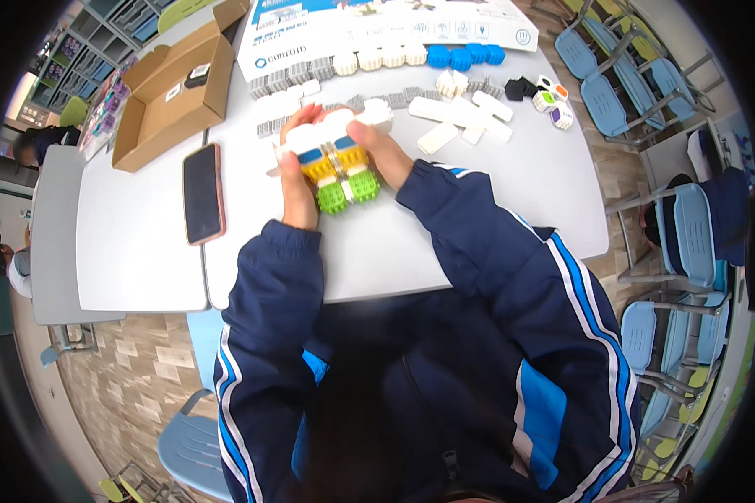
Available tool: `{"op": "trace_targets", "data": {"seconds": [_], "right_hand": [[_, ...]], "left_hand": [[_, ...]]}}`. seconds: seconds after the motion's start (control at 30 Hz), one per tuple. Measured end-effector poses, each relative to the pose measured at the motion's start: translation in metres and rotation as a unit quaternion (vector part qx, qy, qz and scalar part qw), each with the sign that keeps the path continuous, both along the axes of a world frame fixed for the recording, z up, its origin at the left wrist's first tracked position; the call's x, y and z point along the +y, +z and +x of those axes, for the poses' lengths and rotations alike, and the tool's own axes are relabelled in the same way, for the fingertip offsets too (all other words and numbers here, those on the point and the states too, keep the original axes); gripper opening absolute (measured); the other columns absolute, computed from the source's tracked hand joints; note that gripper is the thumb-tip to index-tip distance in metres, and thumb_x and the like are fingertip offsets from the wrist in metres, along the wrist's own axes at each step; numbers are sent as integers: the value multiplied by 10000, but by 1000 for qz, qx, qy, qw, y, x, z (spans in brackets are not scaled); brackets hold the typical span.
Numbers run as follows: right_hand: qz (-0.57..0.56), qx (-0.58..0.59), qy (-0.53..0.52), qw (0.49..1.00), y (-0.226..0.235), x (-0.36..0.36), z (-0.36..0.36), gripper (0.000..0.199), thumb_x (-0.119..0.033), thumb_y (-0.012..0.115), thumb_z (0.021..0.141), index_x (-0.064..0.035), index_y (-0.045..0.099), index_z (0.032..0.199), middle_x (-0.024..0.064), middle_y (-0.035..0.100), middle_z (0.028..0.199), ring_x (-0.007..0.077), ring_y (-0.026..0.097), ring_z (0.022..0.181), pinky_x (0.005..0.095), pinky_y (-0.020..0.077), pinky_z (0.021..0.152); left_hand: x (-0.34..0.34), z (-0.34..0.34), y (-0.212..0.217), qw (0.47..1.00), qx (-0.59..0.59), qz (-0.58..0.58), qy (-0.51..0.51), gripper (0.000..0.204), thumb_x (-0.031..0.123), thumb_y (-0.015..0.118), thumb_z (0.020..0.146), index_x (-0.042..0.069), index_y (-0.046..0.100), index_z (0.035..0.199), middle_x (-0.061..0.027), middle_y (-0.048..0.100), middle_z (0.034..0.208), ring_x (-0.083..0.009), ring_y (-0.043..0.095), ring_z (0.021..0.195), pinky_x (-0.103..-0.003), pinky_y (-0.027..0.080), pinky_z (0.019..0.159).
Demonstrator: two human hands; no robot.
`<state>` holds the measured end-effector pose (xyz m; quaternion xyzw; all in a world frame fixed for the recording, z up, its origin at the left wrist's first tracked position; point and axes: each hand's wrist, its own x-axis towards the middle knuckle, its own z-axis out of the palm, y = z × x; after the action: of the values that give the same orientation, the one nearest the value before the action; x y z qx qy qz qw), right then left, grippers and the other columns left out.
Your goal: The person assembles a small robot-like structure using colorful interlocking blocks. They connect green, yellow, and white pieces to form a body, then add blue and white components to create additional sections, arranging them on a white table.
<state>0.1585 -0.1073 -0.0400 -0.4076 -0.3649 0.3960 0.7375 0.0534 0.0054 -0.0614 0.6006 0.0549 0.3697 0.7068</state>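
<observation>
Both hands grasping a block model of white, yellow, blue and green pieces, left hand and right hand clenched on its sides, above white surface, black phone lying left

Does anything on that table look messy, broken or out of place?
Nothing looks broken or spilled. Both hands, left hand and right hand, hold a block model of yellow, white and green pieces. Loose white bars lie scattered at angles beside tidy rows of gray pieces. A smartphone lies flat near the open cardboard box.

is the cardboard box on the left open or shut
Open: the cardboard box has its flaps spread outward, and its inside shows, with small items in the far end.
</observation>
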Motion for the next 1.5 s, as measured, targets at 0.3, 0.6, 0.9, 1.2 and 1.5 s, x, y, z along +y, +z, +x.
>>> {"op": "trace_targets", "data": {"seconds": [0.3,0.6,0.9,1.2,1.5], "right_hand": [[-56,-405,60,911,-14,-40,28,1354,-468,967,627,-60,125,1606,204,218,1615,347,217,1509,425,201,1237],[-58,-442,64,893,-15,-39,34,1265,-402,937,605,-43,210,1577,247,259,1580,401,290,1463,438,270,1209],[-78,-438,45,895,-5,-41,32,1149,-326,913,589,-42,308,1524,226,382,1480,383,415,1364,430,358,1151],[-41,-519,-34,853,-22,-39,35,1301,-395,927,664,-61,109,1619,252,84,1660,425,93,1539,488,150,1245],[-31,-467,-3,884,-21,-42,35,1252,-314,925,668,-92,149,1625,214,181,1617,396,184,1515,456,227,1233]], "left_hand": [[14,-51,24,927,187,301,-124,1503,324,986,545,46,-35,1614,-211,97,1663,-345,170,1550,-457,196,1252],[18,-54,20,903,243,339,-104,1308,201,965,549,33,168,1572,-189,286,1568,-327,365,1439,-426,340,1185],[14,-55,20,908,243,331,-87,1243,132,953,574,43,213,1569,-162,465,1451,-287,500,1328,-395,409,1112],[16,-55,18,923,232,300,-72,1096,93,945,613,8,316,1507,-155,455,1461,-284,426,1380,-401,294,1177],[19,-57,16,926,210,308,-60,978,173,945,645,-51,393,1421,-205,568,1333,-305,536,1275,-408,390,1105]]}}
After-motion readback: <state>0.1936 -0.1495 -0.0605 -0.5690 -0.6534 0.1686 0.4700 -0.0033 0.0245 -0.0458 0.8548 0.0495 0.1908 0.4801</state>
